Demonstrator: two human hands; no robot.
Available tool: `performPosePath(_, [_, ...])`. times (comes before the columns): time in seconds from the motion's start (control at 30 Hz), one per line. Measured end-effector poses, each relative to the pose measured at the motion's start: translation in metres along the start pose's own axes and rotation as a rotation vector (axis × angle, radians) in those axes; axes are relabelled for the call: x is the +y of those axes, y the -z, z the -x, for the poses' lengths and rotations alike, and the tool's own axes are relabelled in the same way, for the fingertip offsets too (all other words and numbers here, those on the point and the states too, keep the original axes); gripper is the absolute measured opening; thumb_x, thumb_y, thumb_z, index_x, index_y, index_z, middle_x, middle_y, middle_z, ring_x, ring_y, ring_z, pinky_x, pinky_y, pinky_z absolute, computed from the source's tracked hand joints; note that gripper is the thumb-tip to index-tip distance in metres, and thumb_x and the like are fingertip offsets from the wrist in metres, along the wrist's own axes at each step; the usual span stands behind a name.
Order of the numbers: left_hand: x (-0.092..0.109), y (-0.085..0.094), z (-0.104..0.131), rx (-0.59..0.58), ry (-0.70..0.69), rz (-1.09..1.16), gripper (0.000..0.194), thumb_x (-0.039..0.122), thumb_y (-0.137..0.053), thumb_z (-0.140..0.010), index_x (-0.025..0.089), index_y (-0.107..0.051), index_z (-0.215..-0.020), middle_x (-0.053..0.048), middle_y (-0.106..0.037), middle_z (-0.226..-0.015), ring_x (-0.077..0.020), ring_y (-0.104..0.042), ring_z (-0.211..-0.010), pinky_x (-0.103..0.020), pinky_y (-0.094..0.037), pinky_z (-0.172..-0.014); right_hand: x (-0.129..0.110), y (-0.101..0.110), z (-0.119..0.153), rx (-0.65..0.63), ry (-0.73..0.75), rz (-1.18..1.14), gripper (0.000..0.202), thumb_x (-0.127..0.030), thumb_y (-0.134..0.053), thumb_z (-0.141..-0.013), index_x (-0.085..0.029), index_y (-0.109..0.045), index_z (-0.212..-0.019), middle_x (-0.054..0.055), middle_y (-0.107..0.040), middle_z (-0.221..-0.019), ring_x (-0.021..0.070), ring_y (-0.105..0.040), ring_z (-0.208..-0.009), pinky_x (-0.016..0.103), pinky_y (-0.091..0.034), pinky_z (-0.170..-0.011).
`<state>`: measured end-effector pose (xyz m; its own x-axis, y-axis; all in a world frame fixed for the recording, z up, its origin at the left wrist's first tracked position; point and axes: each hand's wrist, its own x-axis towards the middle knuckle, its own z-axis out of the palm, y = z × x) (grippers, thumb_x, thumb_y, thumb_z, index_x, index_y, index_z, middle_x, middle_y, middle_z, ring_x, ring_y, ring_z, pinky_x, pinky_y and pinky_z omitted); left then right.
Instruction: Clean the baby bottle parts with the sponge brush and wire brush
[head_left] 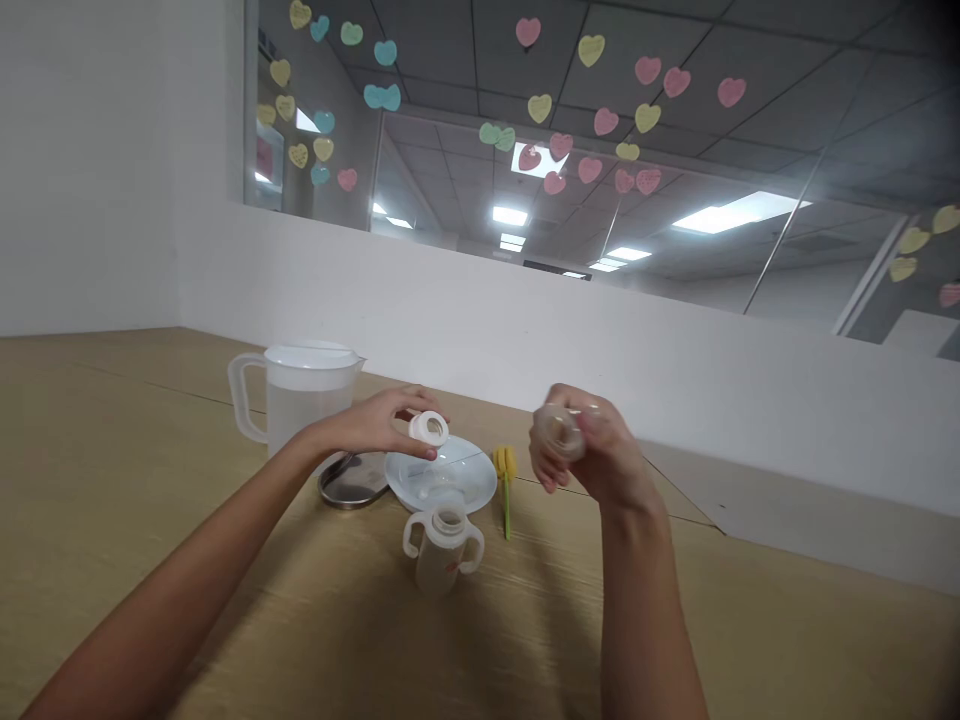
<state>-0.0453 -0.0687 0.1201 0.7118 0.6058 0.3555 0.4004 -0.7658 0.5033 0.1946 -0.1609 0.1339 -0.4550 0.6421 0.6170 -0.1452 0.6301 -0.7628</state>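
Note:
My left hand (401, 425) grips a white bottle collar ring (429, 429) between thumb and fingers, above the rim of a pale bowl (480, 490). Raised to the right, my right hand (589, 440) is closed around a clear, round, cup-like piece (560, 433); motion smears it, and its exact kind does not show. Between my forearms a baby bottle (439, 565) with two side handles stands upright on the table, its mouth uncovered. Something translucent lies in the bowl, too faint to name.
A lidded plastic pitcher (307, 395) holding clear liquid stands behind my left forearm. Beside the bowl lies a round metal tray (352, 482). A yellow artificial-looking tulip (505, 475) rests right of the bowl. White wall (450, 310) and a window rise behind the table (337, 620).

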Motion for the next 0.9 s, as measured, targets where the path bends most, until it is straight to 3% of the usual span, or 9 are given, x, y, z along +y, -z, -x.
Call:
performPosePath(0.1, [-0.017,-0.014,-0.009,0.051,0.129,-0.238,0.05,0.052,-0.06,-0.068,0.021,-0.06,-0.107,-0.006,-0.055,-0.106,-0.0225,-0.052,-0.098,-0.03,-0.041,-0.085,0.026,0.005,-0.013,0.022,-0.295,0.467,0.027,-0.044,-0.05,-0.081,-0.017,-0.051,-0.076,-0.001,-0.056,-0.061,0.0112,-0.055,-0.053,0.024,-0.044,-0.052])
performPosePath(0.2, [-0.039,-0.03,-0.016,0.001,0.194,-0.443,0.057,0.049,-0.056,-0.073,0.015,-0.052,-0.119,-0.011,-0.055,-0.11,-0.0256,-0.051,-0.103,-0.032,-0.039,-0.087,0.064,0.001,-0.026,-0.076,-0.574,1.196,0.025,-0.039,-0.054,-0.078,-0.015,-0.058,-0.082,0.007,-0.065,-0.083,0.0169,-0.06,-0.076,0.026,-0.044,-0.063])
performPosePath(0.23, [-0.046,-0.036,-0.017,-0.027,0.202,-0.492,0.056,0.046,-0.054,-0.074,0.014,-0.051,-0.12,-0.012,-0.056,-0.113,-0.0263,-0.05,-0.105,-0.033,-0.039,-0.087,0.077,-0.001,-0.029,-0.096,-0.626,1.269,0.023,-0.034,-0.058,-0.075,-0.013,-0.061,-0.082,0.011,-0.066,-0.088,0.0207,-0.06,-0.082,0.028,-0.043,-0.067])
performPosePath(0.33, [-0.063,-0.05,-0.021,-0.107,0.239,-0.578,0.05,0.04,-0.051,-0.077,0.013,-0.052,-0.119,-0.014,-0.057,-0.117,-0.0271,-0.051,-0.107,-0.033,-0.038,-0.088,0.111,-0.008,-0.032,-0.181,-0.705,1.32,0.026,-0.034,-0.064,-0.069,-0.012,-0.065,-0.082,0.013,-0.067,-0.093,0.0227,-0.062,-0.085,0.028,-0.043,-0.068])
performPosePath(0.47, [-0.077,-0.063,-0.022,-0.169,0.268,-0.595,0.045,0.041,-0.051,-0.076,0.014,-0.058,-0.112,-0.015,-0.061,-0.109,-0.0285,-0.056,-0.099,-0.035,-0.041,-0.083,0.137,-0.012,-0.03,-0.225,-0.766,1.383,0.038,-0.04,-0.063,-0.069,-0.011,-0.066,-0.092,0.016,-0.065,-0.101,0.0256,-0.061,-0.092,0.029,-0.044,-0.071])
performPosePath(0.63, [-0.08,-0.071,-0.023,-0.171,0.255,-0.599,0.04,0.039,-0.054,-0.073,0.014,-0.063,-0.102,-0.015,-0.062,-0.106,-0.0287,-0.056,-0.099,-0.035,-0.04,-0.084,0.15,-0.015,-0.028,-0.252,-0.805,1.438,0.046,-0.044,-0.06,-0.071,-0.009,-0.065,-0.101,0.018,-0.064,-0.105,0.0278,-0.06,-0.098,0.033,-0.044,-0.078])
performPosePath(0.9, [-0.078,-0.076,-0.022,-0.205,0.285,-0.597,0.047,0.036,-0.053,-0.071,0.016,-0.058,-0.114,-0.013,-0.062,-0.109,-0.0291,-0.054,-0.104,-0.037,-0.037,-0.088,0.158,-0.018,-0.026,-0.29,-0.842,1.463,0.04,-0.038,-0.058,-0.076,-0.01,-0.062,-0.103,0.015,-0.063,-0.107,0.0243,-0.058,-0.1,0.04,-0.042,-0.085])
